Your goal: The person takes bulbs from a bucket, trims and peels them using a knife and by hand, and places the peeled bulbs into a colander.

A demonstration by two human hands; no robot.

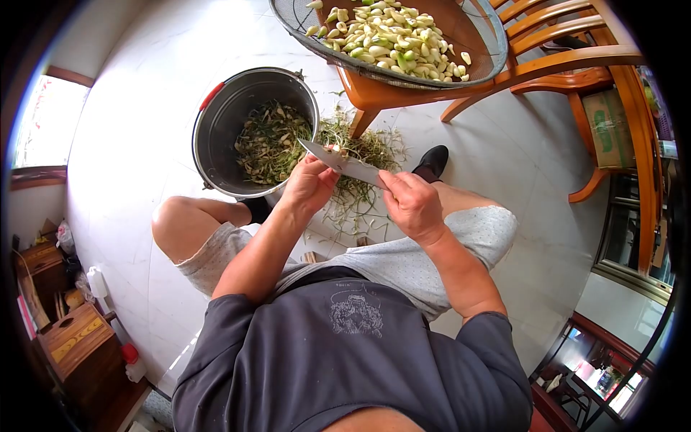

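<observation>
My right hand (412,205) is closed round the handle of a kitchen knife (353,167), its wide blade pointing left and slightly away from me. My left hand (309,186) is pinched just below the blade's tip. A small pale bulb appears to be at its fingertips, mostly hidden by the knife and fingers. Beyond the hands, a heap of stringy green and pale trimmings (371,147) lies on the floor. To the left stands a metal bucket (209,144) with a red handle grip, partly filled with similar trimmings (270,140).
A round mesh tray (471,43) of pale, green-tinged bulbs (399,39) rests on a wooden chair (561,61) at the upper right. My knees are spread either side of the scraps. Wooden cabinets (79,345) stand at the left, a cardboard box (608,126) at the right.
</observation>
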